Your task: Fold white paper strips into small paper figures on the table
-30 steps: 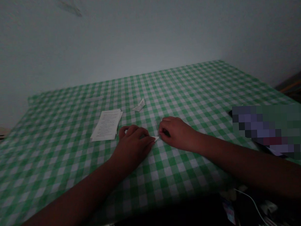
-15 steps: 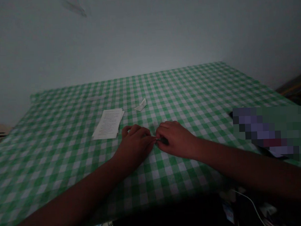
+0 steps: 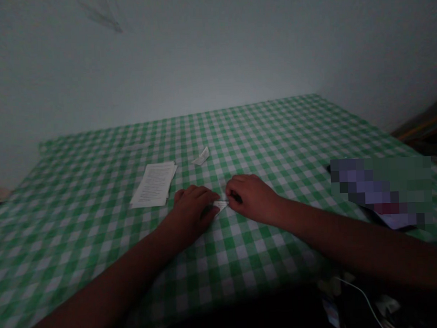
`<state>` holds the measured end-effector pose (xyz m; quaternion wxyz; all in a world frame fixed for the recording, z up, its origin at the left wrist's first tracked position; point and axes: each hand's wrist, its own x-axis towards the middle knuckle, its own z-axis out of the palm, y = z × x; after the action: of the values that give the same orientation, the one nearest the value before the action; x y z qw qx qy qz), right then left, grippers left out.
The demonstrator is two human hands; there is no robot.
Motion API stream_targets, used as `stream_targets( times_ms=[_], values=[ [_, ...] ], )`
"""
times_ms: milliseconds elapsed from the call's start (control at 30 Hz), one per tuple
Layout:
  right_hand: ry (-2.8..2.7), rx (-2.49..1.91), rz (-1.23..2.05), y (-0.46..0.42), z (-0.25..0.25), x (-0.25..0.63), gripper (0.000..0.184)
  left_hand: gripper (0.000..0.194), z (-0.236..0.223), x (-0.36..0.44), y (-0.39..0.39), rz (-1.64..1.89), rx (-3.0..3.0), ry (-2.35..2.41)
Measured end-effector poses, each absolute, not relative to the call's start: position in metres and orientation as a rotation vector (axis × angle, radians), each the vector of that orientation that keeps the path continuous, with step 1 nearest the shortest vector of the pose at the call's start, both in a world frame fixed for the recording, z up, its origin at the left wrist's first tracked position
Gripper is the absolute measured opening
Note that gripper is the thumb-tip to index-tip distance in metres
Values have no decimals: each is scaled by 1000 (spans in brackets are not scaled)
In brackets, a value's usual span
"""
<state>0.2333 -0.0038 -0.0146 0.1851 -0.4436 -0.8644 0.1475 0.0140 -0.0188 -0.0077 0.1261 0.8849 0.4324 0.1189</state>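
Between my hands is a small folded piece of printed paper (image 3: 221, 205), close to the tablecloth. My left hand (image 3: 193, 210) grips its left part between thumb and fingers. At its right tip, the curled fingers of my right hand (image 3: 250, 196) pinch the paper. A stack of printed paper sheets (image 3: 154, 184) lies just beyond my left hand. Farther out rests another folded paper piece (image 3: 201, 156), with one end raised.
A green and white checked cloth (image 3: 275, 133) covers the table, which stands by a pale wall (image 3: 214, 49). To the right lies a dark flat device (image 3: 388, 220), largely pixelated. A white cable (image 3: 362, 293) hangs below the front edge.
My left thumb has come away from the fingers and lower, so more of the folded paper shows between my hands. The whole view has shifted slightly.
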Motion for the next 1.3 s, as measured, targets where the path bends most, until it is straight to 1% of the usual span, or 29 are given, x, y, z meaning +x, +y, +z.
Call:
stream_targets(
  times_ms=[200, 367, 500, 633, 967, 1167, 1300],
  values=[
    [-2537, -1029, 450, -2, -13, 239, 17, 21, -2, 16, -21, 319, 2588, 1272],
    [-2538, -1025, 432, -2, -16, 235, 9, 20, -3, 16, -21, 333, 2591, 1213],
    [-2542, -1006, 447, -1, -16, 236, 9, 20, -7, 14, -20, 381, 2590, 1198],
    [-2560, -992, 458, -2, -13, 239, 18, 26, -7, 14, -21, 398, 2601, 1188],
    [-2557, -1001, 474, -1, -16, 237, 10, 28, -9, 13, -18, 411, 2548, 1164],
    [-2506, -990, 559, 0, -14, 238, 6, 23, -6, 14, -18, 399, 2531, 1178],
    [-2506, -1007, 576, 0, -13, 237, 7, 18, -4, 17, -19, 386, 2547, 1209]
  ],
)
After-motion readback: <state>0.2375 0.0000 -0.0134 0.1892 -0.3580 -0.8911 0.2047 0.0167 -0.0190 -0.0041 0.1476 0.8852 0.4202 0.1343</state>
